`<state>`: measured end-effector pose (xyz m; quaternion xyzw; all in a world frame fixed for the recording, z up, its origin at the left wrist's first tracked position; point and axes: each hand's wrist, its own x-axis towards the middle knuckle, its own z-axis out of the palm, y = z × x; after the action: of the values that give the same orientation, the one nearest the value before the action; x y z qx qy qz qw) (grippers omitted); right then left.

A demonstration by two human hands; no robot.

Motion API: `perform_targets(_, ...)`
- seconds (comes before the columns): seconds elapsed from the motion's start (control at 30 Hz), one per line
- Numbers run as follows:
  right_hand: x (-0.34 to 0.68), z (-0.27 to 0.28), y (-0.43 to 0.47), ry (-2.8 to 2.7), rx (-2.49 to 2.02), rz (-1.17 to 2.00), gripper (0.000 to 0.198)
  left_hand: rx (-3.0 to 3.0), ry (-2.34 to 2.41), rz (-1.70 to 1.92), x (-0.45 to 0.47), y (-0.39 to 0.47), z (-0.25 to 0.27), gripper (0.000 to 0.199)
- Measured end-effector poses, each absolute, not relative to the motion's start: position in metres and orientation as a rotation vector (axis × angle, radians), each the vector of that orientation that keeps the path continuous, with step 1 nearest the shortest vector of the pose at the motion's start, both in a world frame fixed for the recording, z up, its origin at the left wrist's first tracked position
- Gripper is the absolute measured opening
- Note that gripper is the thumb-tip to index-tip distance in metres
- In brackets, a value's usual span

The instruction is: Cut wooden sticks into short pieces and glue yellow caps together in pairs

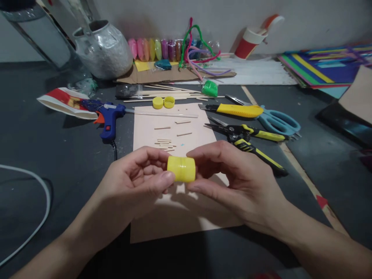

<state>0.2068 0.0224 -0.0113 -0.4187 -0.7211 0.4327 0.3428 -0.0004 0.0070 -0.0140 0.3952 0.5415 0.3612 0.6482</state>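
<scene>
No word, brand or number can be read with certainty. A small white label [109, 106] is borne by the blue glue gun [112, 118], near the upper left corner of the pale sheet [148, 223] on the surface [81, 162], but its print is too small to be made out. What may be fine lettering is carried on a dark blade of the black-and-yellow pliers [241, 133], by the sheet's right edge; it cannot be deciphered. Red and white colouring is shown on the paper cup [250, 44] near the surface's back edge, where no lettering can be distinguished.
</scene>
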Motion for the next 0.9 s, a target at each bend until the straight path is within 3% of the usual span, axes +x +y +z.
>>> perform_targets(0.13, 0.208, -0.011, 0.021, -1.958, -1.11, 1.039, 0.028, 0.898, 1.158, 0.828, 0.0, 0.006, -0.015, 0.021)
perform_targets(0.37, 0.204, -0.013, 0.021, -1.869, -1.156, 1.158, 0.028, 0.942, 1.068, 0.812, -0.002, 0.01, -0.024, 0.012)
perform_targets(0.5, 0.204, -0.015, 0.021, -1.832, -1.184, 1.228, 0.026, 0.912, 1.073, 0.796, -0.002, 0.011, -0.028, 0.014)
perform_targets(0.63, 0.205, -0.014, 0.021, -1.824, -1.111, 1.236, 0.036, 0.814, 1.033, 0.771, 0.0, 0.012, -0.026, 0.018)
perform_targets(0.77, 0.204, -0.012, 0.02, -1.91, -1.119, 1.108, 0.024, 0.826, 0.997, 0.737, 0.0, 0.013, -0.024, 0.027)
perform_targets(0.9, 0.204, -0.011, 0.019, -1.799, -1.18, 1.198, 0.023, 0.856, 1.09, 0.802, 0.001, 0.013, -0.02, 0.027)
